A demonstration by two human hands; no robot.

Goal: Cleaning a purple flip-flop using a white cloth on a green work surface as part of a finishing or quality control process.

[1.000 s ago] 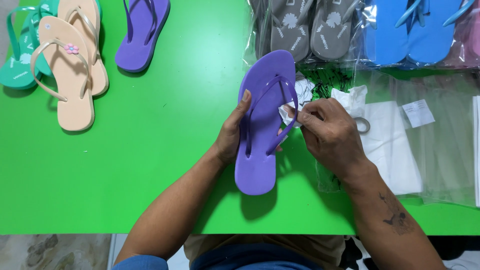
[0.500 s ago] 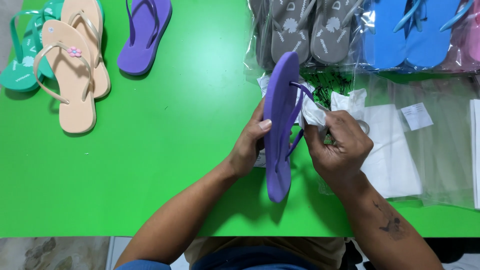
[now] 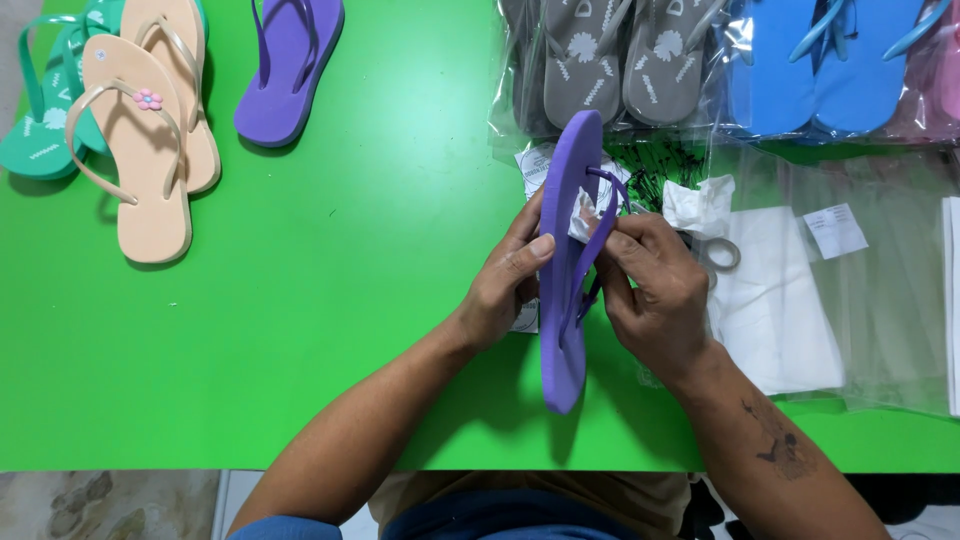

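A purple flip-flop (image 3: 566,300) stands on its edge above the green table (image 3: 330,330), sole facing left. My left hand (image 3: 505,285) grips its sole side, thumb on the rim. My right hand (image 3: 655,295) pinches the purple strap (image 3: 600,225), with a bit of white paper (image 3: 583,215) showing behind it. A matching purple flip-flop (image 3: 290,65) lies flat at the back left.
Two beige flip-flops (image 3: 150,140) and a teal one (image 3: 45,130) lie at the far left. Bagged grey (image 3: 610,60), blue (image 3: 810,65) and pink (image 3: 945,70) pairs line the back right. Clear bags (image 3: 870,300), white paper (image 3: 770,300) and scissors (image 3: 720,255) lie at the right.
The purple flip-flop went from lying flat to standing on its edge. My right hand shifted onto the strap; my left hand moved round to the sole side.
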